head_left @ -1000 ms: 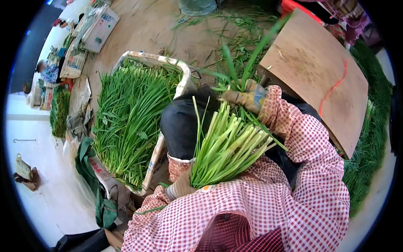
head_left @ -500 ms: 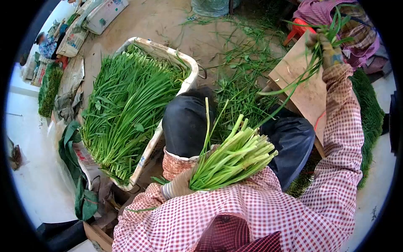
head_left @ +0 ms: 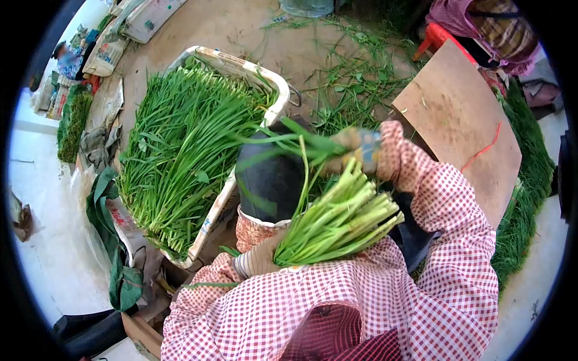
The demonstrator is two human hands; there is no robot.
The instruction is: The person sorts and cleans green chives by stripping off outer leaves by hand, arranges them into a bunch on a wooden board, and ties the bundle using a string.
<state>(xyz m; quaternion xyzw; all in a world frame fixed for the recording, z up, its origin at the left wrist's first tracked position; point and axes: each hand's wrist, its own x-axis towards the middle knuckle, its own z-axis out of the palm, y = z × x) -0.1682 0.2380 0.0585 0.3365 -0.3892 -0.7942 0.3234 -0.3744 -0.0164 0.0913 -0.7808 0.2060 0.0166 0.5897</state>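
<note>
In its glove, my left hand (head_left: pixel 260 256) is closed around a thick bunch of garlic chives (head_left: pixel 340 225) against my chest. Their pale cut ends point up and to the right, and one longer stem sticks up from the bunch. My right hand (head_left: pixel 356 151), gloved and smeared by motion, grips a few loose green chive leaves (head_left: pixel 295 144) just above that bunch. The leaves trail leftward over my knee (head_left: pixel 271 177). Both hands' fingertips are partly hidden.
A white-rimmed crate (head_left: pixel 280 99) packed with chives stands at the left. A wooden board (head_left: pixel 460 120) lies at the right, beside more piled chives (head_left: pixel 521 222). Loose leaves litter the floor (head_left: pixel 358 78). Near the back right is a red stool (head_left: pixel 439 39); a person (head_left: pixel 69 60) sits far left.
My right hand has swung from over the board at the upper right, down and left to above the bunch, bringing the loose leaves along. My left hand still holds the bunch in nearly the same place.
</note>
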